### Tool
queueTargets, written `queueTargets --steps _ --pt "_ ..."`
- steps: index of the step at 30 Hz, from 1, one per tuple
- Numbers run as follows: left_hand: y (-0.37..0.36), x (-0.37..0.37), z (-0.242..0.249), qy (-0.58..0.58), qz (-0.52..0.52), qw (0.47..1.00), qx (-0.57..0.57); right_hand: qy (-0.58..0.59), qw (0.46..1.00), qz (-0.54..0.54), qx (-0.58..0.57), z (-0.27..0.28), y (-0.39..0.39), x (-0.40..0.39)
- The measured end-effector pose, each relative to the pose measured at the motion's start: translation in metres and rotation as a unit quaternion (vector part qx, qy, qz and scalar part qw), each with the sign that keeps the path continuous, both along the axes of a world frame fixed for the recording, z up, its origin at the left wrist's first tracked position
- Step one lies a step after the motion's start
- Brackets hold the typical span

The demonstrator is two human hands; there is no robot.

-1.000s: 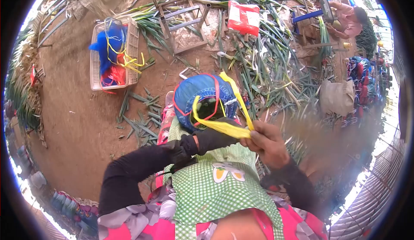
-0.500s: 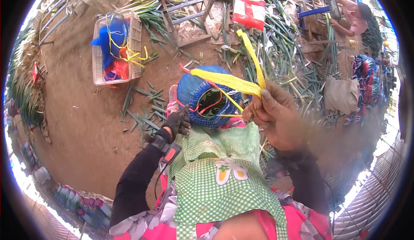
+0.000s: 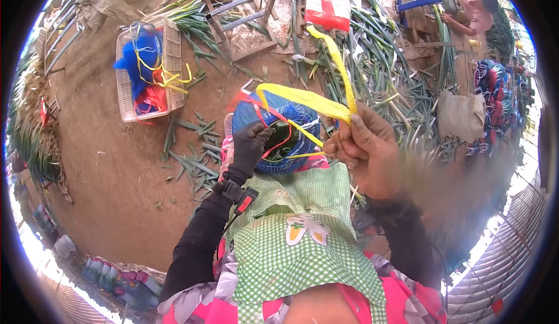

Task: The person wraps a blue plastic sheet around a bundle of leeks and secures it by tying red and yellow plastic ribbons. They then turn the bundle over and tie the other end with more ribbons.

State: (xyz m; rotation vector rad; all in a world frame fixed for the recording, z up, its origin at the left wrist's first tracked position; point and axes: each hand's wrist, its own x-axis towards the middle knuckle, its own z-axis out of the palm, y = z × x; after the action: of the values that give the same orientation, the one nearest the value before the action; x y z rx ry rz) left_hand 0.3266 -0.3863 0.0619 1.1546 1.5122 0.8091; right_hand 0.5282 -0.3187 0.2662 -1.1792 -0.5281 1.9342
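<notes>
A blue mesh bag [image 3: 311,127] with a round open mouth rests at my lap, dark green leaves [image 3: 283,140] showing inside. My left hand [image 3: 250,146], in a dark glove, is closed at the left of the mouth, on a red string [image 3: 272,112] that crosses the opening. My bare right hand [image 3: 372,149] pinches a yellow plastic strap [image 3: 308,99] just right of the bag. One length of the strap loops left above the bag, a tail points up and away, and thin yellow strands run to the bag's mouth.
A plastic crate [image 3: 174,62] with blue mesh and yellow and red strips stands at upper left. Beyond the bag are a metal frame [image 3: 244,21], a red-and-white packet [image 3: 327,8] and piles of green onions [image 3: 378,73]. Another person [image 3: 471,9] works at upper right. Cut leaves [image 3: 195,164] litter the ground.
My left hand has risen from the bag's lower left side to its mouth and closed on the red string, which has shifted. My right hand still holds the yellow strap.
</notes>
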Motion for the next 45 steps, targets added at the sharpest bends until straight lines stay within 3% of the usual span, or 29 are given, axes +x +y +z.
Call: queueTargets --steps 1,4,7,13,19,22,25,28,31,32,34,37,40,42,43,45 --pt "-0.003 0.001 -0.009 -0.05 0.03 0.996 -0.072 -0.001 1.0 -0.008 0.003 -0.001 0.001 0.002" --pt "-0.004 0.02 -0.03 0.212 -0.108 0.964 0.116 -0.002 1.0 -0.025 -0.009 -0.001 0.003 0.004" --pt "-0.002 0.043 -0.013 0.253 -0.155 0.952 0.068 0.027 0.999 -0.018 -0.009 -0.01 0.003 0.006" --pt "0.004 0.036 -0.026 0.365 -0.229 0.902 0.012 0.011 1.0 -0.019 0.004 -0.011 -0.001 0.008" --pt "0.0 0.018 -0.02 0.173 -0.054 0.977 0.112 0.001 0.999 -0.046 0.0 -0.013 -0.009 0.012" --pt "0.0 0.036 -0.017 0.296 -0.056 0.95 0.081 0.014 0.999 -0.04 0.002 -0.014 -0.011 0.009" --pt "0.007 0.044 -0.01 0.367 -0.163 0.911 0.09 0.027 0.999 -0.034 0.011 -0.015 -0.013 0.005" --pt "0.005 0.029 -0.045 0.341 -0.133 0.919 0.148 0.016 0.999 -0.029 0.018 -0.014 -0.017 0.009" --pt "0.008 0.008 -0.019 0.142 -0.094 0.98 0.107 -0.004 0.999 -0.043 0.006 -0.014 -0.019 0.014" --pt "0.009 0.004 -0.011 0.006 -0.052 0.999 0.014 -0.009 0.999 -0.049 0.006 -0.014 -0.02 0.014" --pt "0.011 -0.002 0.001 -0.261 0.037 0.949 -0.172 -0.019 0.998 -0.06 0.006 -0.012 -0.02 0.012" --pt "0.007 -0.013 0.009 -0.417 0.125 0.845 -0.309 0.02 0.998 -0.035 0.042 -0.021 -0.022 0.015" --pt "-0.01 -0.023 0.004 -0.345 -0.005 0.932 -0.113 -0.054 0.997 -0.049 -0.024 -0.009 -0.019 0.009" --pt "-0.005 -0.027 0.027 -0.412 0.115 0.863 -0.268 0.014 0.999 -0.042 0.024 -0.016 -0.016 0.012" --pt "-0.015 -0.031 0.031 -0.426 0.106 0.865 -0.242 0.016 0.998 -0.043 0.035 -0.019 -0.015 0.012" --pt "-0.026 -0.037 0.061 -0.35 0.039 0.919 -0.176 0.011 0.998 -0.046 0.041 -0.016 -0.014 0.011"
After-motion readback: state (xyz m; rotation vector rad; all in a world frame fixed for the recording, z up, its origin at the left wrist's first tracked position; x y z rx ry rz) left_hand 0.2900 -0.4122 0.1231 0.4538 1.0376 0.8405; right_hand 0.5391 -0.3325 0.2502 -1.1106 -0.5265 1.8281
